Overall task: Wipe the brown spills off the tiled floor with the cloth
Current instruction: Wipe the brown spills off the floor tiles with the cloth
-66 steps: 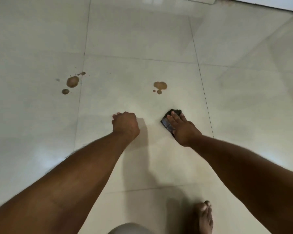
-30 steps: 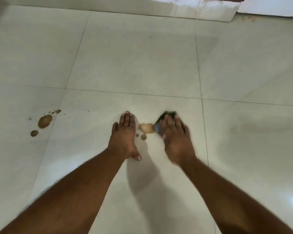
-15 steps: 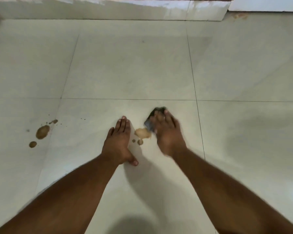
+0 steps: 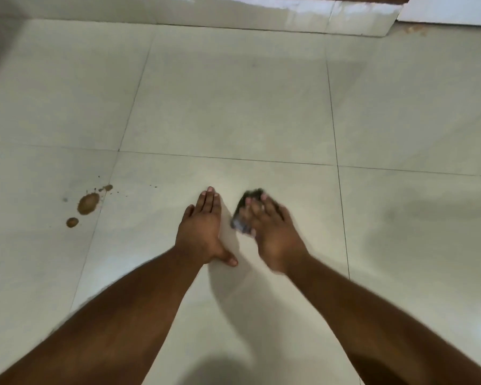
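No writing, label or brand mark can be read anywhere in the view.

The cloth is a small dark wad lying on the tiled floor under the right hand, its long axis running from near-left to far-right, with the far end poking out beyond the fingertips. The right hand presses it down with fingers fairly straight and spread over the top (both hand and cloth are blurred, so whether the thumb hooks under the cloth cannot be told). The left hand lies flat on the same tile just beside it, palm down, fingers straight and together pointing away from the person, thumb stuck out toward the right hand; it holds nothing.

The brown spills sit well off to the left, at the left edge of that tile and over the grout line: one larger oval blot, a smaller round one nearer the person, and a few specks and a little blob on the far side.

The floor is large, glossy, pale cream tiles with thin dark grout lines. At the far edge runs a low tiled step, with a white panel at the far right corner and a faint brownish smear on the floor just below it.
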